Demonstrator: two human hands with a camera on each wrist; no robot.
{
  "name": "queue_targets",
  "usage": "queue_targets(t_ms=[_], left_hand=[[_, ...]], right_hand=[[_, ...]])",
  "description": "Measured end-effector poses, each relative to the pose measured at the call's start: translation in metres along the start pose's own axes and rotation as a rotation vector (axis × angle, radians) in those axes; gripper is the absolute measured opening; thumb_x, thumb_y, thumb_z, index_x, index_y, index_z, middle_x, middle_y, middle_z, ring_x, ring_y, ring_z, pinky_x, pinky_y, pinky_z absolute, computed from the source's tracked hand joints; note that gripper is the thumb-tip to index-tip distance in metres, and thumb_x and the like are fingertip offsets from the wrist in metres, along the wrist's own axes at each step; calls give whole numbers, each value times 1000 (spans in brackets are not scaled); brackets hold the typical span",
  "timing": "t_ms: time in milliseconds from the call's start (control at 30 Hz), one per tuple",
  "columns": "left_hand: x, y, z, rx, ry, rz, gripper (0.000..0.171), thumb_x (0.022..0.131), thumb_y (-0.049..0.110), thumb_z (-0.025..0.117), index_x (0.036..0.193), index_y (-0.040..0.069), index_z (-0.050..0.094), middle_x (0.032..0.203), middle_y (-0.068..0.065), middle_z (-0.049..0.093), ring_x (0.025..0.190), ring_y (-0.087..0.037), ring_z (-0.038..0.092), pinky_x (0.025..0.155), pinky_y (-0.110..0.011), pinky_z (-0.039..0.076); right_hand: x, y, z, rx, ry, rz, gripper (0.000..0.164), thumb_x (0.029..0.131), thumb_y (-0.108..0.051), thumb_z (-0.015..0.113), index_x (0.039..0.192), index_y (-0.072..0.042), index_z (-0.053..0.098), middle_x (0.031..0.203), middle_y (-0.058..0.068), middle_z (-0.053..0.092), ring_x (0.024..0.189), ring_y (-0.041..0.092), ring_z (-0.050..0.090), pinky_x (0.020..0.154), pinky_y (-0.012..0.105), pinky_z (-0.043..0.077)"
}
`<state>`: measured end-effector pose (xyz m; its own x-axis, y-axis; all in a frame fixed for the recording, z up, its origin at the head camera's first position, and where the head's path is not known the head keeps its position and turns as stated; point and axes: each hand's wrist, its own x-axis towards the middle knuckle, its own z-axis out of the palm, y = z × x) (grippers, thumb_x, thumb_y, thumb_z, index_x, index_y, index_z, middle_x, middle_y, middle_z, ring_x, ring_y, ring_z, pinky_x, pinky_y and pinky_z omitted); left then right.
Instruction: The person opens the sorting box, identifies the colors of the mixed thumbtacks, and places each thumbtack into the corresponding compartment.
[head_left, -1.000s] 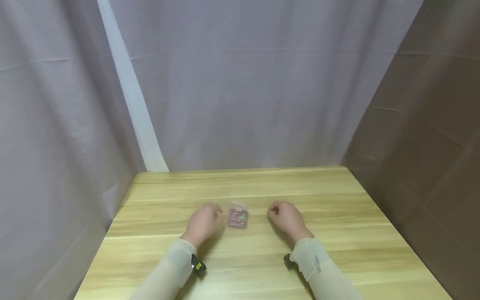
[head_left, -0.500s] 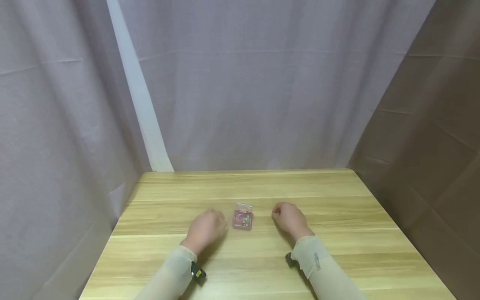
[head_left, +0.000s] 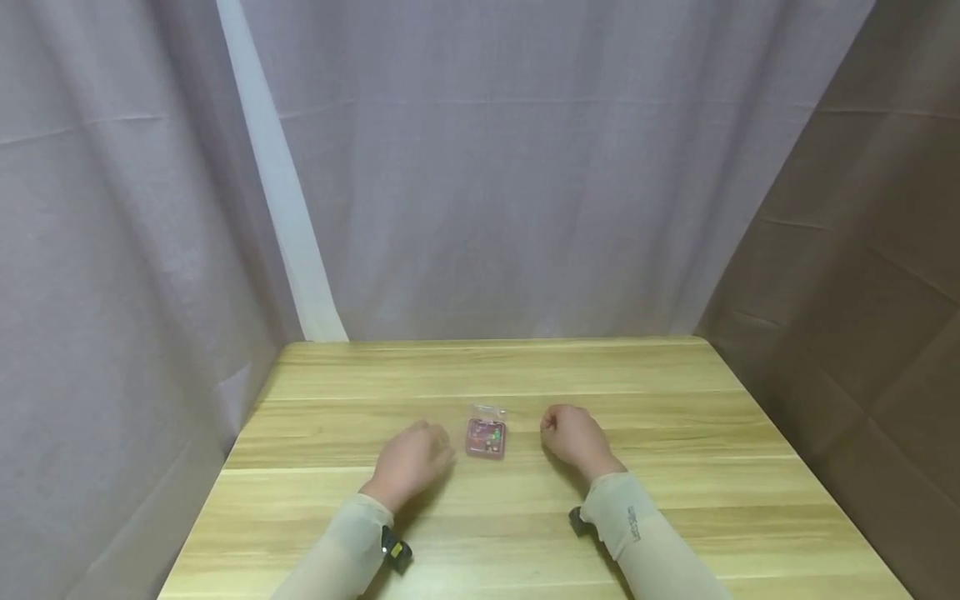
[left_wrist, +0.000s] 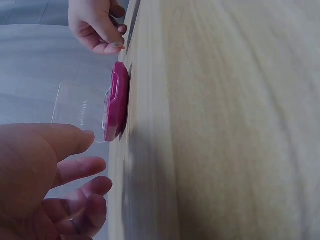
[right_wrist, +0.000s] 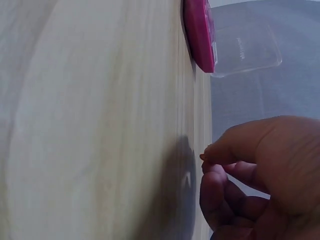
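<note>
A small magenta case with a raised clear lid lies on the wooden table between the hands. Small green and pale pieces show inside it in the head view. My left hand is just left of the case, fingers loosely bent with nothing between them; the left wrist view has its thumb near the lid. To the right of the case, my right hand pinches a tiny orange piece between thumb and forefinger, low over the table. Its exact kind is too small to make out.
The light wooden table ends at a rounded back edge. Grey curtains hang behind it and on the left, a browner one on the right. Each sleeved wrist carries a small black camera.
The head view has shifted slightly. My left hand has drawn back a little from the case. The right hand holds nearly the same place, and the case lid stays raised.
</note>
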<state>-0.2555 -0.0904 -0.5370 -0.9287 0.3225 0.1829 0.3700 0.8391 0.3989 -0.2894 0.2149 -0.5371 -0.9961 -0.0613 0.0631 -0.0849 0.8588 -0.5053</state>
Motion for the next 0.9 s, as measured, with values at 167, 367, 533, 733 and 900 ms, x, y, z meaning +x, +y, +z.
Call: queue_targets(t_ms=[167,367,533,733,900], left_hand=[[-1,0,1,-2,4,0,24,90,39,65,99,17,70,94,-1,70,88,-17,59,77,-41,56],[-3,0,0,10,10,9,21,90,38,64,96,18,71,91,1,68,82,-14,56,70,-37,54],[-4,-1,0,9,19,19,24,89,39,65,97,18,71,93,1,69,84,-15,57,72,-38,55],[-5,-3,-1,2,20,6,26,89,40,65,100,17,71,98,-1,72,92,-19,61,78,-42,56],[-6,-5,-3,-9,11,-17,27,90,40,64,102,18,71,102,-3,74,105,-25,61,89,-48,54]], right_hand=[[-5,-8,4,81,56,-61,4,83,-14,64,82,-17,68,73,-3,64,65,14,55,68,38,54],[-19,-32,19,139,111,-241,6,82,-14,67,83,-19,70,74,-9,66,66,8,57,63,33,55],[-29,-53,30,117,74,-323,5,83,-16,68,83,-21,71,76,-11,66,60,5,54,56,27,52],[-26,-71,37,99,60,-352,8,84,-20,70,91,-20,74,86,-6,71,64,9,57,62,31,55],[-21,-78,43,89,33,-331,9,85,-22,71,94,-23,74,95,-5,74,86,11,62,80,39,57]])
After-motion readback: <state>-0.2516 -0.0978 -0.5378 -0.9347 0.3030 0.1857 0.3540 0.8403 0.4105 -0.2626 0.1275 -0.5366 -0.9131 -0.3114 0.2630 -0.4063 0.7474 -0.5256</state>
